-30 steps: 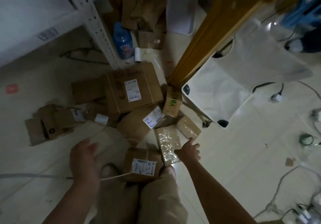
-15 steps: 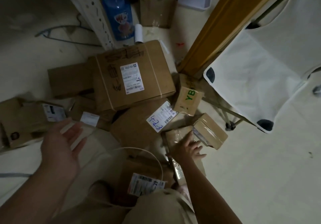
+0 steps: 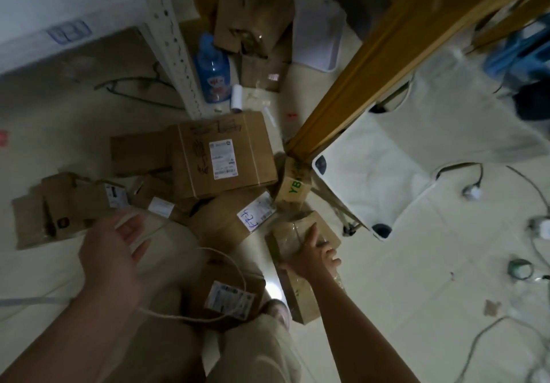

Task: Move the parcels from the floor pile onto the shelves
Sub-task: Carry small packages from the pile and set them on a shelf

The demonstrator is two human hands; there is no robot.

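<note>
A pile of brown cardboard parcels lies on the pale floor. The biggest box (image 3: 193, 162) carries a white label, with a box marked in blue pen (image 3: 220, 222) in front of it and a green-lettered "YB" box (image 3: 293, 187) to its right. My right hand (image 3: 312, 254) grips a small tape-wrapped parcel (image 3: 293, 231) that sits against a long flat taped one (image 3: 300, 296). My left hand (image 3: 113, 251) hovers open over the pile's left side, holding nothing. Another labelled parcel (image 3: 229, 293) lies by my feet. The white metal shelf (image 3: 174, 40) stands at top left.
Beside the shelf post stands a blue bottle (image 3: 212, 70), with a wire hanger (image 3: 134, 88) on the floor. A wooden post (image 3: 372, 55) and white fabric chair (image 3: 372, 174) crowd the right. Cables, a plug (image 3: 473, 192) and a tape roll (image 3: 519, 268) litter the floor at right.
My right hand has shifted from the long flat parcel onto the small taped one and closed on it. My left hand stays open, drifting slightly right. The view has tilted up.
</note>
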